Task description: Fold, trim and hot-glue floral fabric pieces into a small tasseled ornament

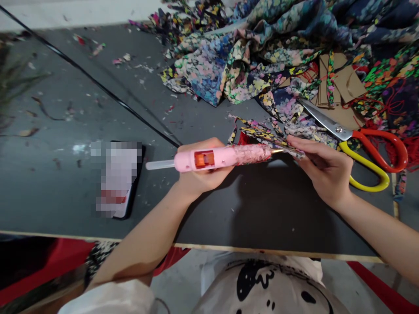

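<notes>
My left hand [199, 174] is wrapped around a pink glue gun [216, 158] that lies level above the grey table [65, 174], its clear glue stick pointing left and its metal nozzle pointing right. The nozzle tip touches a small folded piece of floral fabric [262, 135]. My right hand [322, 168] pinches the right end of that piece between fingers and thumb. A black cord [91, 78] runs from the gun's area diagonally to the far left.
Large scissors [363, 144] with red and yellow handles lie just right of my right hand. A heap of floral cloth [262, 52] and brown card pieces [343, 83] fill the far right. A phone [116, 179] lies at left. Scraps litter the table.
</notes>
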`<action>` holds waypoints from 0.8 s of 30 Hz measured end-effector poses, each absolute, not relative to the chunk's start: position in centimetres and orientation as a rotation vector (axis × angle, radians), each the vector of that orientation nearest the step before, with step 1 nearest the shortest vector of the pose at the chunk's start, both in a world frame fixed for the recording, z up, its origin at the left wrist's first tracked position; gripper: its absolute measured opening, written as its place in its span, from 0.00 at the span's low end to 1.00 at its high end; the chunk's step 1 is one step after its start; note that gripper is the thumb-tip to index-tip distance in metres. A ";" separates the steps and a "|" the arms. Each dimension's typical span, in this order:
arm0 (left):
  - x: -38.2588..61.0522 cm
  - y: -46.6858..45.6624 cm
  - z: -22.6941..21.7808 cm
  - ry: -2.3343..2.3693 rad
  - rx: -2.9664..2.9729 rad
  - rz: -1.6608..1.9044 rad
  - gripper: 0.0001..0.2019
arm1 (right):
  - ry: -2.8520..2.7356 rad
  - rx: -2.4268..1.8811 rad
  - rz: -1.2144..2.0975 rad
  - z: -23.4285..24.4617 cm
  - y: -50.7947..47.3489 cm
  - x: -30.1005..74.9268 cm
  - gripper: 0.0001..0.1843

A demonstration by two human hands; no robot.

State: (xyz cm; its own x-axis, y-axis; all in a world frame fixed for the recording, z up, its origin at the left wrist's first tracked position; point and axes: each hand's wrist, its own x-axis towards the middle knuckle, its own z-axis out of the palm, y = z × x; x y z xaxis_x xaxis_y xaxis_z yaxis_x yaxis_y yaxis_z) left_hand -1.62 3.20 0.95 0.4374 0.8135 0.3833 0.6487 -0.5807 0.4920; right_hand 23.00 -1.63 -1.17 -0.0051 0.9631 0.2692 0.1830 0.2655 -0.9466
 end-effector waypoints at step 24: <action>-1.8 3.3 0.7 1.237 2.407 0.896 0.12 | -1.444 -1.130 0.906 -1.1 -1.6 22.9 0.18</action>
State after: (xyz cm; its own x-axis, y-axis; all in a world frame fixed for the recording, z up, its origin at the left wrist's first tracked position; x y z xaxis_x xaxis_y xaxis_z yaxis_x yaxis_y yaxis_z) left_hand -1.82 3.30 0.72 0.4377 0.8076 0.3952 0.6274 -0.5892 0.5091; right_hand 22.93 -1.62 -1.08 -0.0119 0.9625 0.2710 0.1741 0.2689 -0.9473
